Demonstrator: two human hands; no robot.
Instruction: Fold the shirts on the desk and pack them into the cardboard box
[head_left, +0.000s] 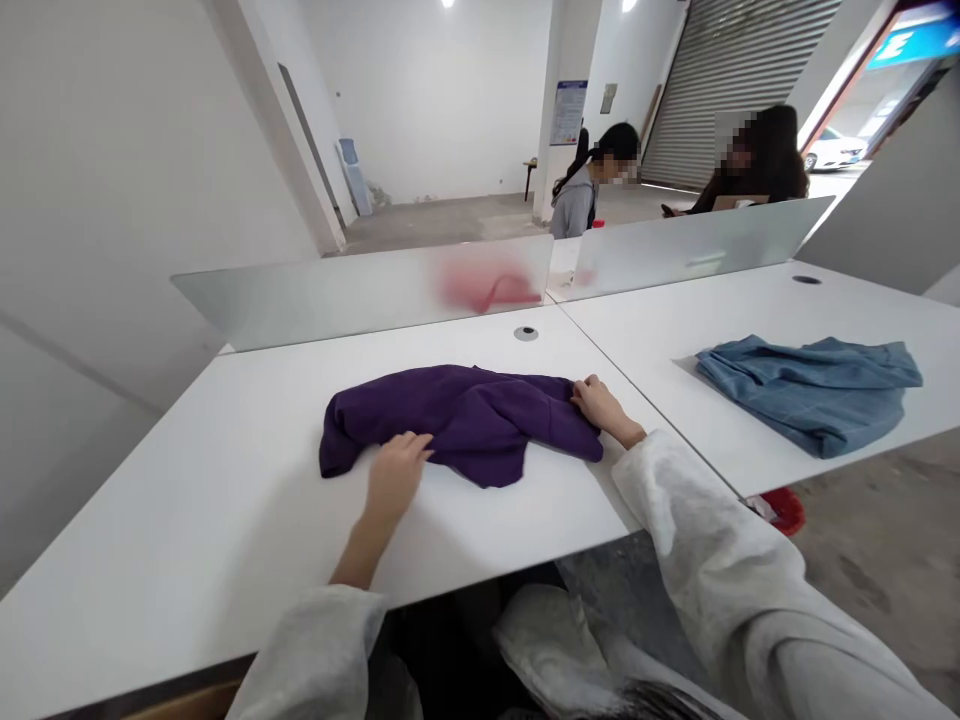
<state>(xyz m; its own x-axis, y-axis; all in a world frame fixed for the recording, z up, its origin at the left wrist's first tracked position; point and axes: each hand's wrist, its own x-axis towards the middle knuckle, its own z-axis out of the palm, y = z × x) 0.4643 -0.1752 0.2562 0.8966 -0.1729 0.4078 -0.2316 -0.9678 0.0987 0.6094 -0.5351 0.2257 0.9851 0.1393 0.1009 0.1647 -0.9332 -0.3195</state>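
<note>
A crumpled purple garment (465, 415) lies on the white table (225, 500) in front of me. My left hand (397, 470) rests on its near edge, fingers bent and pinching the cloth. My right hand (600, 405) is at the garment's right end, fingers closed on the fabric there. Both my sleeves are pale grey.
A blue denim garment (814, 390) lies on the neighbouring table (750, 300) to the right. Frosted divider panels (360, 290) stand along the tables' far edges, with a pink cloth blurred behind one. Two people (589, 185) sit beyond them. A red basin (784, 510) sits on the floor.
</note>
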